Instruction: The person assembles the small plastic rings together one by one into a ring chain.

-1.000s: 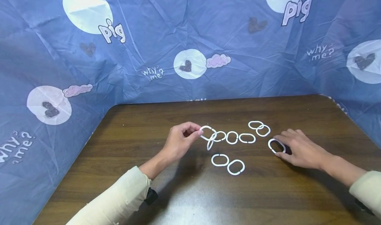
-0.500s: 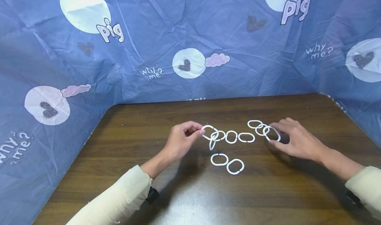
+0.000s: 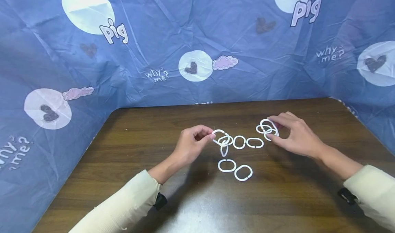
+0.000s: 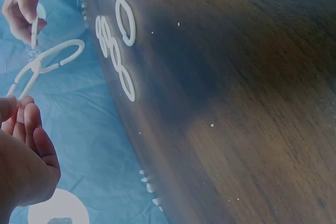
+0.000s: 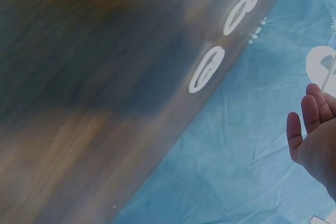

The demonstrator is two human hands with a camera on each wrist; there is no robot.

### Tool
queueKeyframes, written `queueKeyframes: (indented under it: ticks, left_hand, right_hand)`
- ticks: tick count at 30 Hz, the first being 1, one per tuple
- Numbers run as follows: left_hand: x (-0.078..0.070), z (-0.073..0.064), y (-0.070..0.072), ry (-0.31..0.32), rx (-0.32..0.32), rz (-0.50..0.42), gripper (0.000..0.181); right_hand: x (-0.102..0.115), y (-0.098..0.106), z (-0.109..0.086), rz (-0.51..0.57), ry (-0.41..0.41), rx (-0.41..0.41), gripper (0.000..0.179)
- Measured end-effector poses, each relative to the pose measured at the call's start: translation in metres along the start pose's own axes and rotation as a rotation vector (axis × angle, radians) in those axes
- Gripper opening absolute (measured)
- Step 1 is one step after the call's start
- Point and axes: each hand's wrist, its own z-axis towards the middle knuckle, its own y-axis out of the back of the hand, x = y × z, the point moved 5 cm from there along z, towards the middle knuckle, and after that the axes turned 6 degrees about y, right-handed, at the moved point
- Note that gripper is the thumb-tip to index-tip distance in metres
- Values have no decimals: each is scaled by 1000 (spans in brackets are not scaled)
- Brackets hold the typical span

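Observation:
Thumb and fingertips of my left hand [image 3: 191,145] pinch a white plastic chain link [image 3: 218,130] above the table. A second link [image 4: 59,47] hangs hooked through it, as the left wrist view shows. Over at the right, my right hand [image 3: 297,135] pinches another white link [image 3: 267,120] between thumb and fingers, raised off the table. In the head view this link overlaps two loose ones lying behind it. The right wrist view catches only the right hand's fingers [image 5: 312,108] and a sliver of the held link at the edge.
On the dark wooden table [image 3: 139,185] lie several more white oval links. One round-looking link [image 3: 239,136] and a wider link [image 3: 254,138] lie between the hands. Nearer are two more, a left link [image 3: 226,160] and a right link [image 3: 243,165]. Blue printed cloth [image 3: 148,37] surrounds the table.
My right hand has lifted its link off the table and carried it left and away from me, over the two back links. My left hand, still pinching its link, has shifted slightly right.

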Motion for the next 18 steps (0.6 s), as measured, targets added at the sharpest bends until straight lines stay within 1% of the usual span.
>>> queueKeyframes:
  ticks: [4,9,18]
  left_hand:
    - [0,0,0,-4,-4,-2,6]
    - [0,0,0,-10,-1,-20,7]
    - [1,-1,-3,-1,9,-20,7]
  right_hand:
    - [5,-4,8,23,-5,0,47]
    - [10,-11,16,53,12,-4,44]
    - [25,-21,28,121,26,11,42]
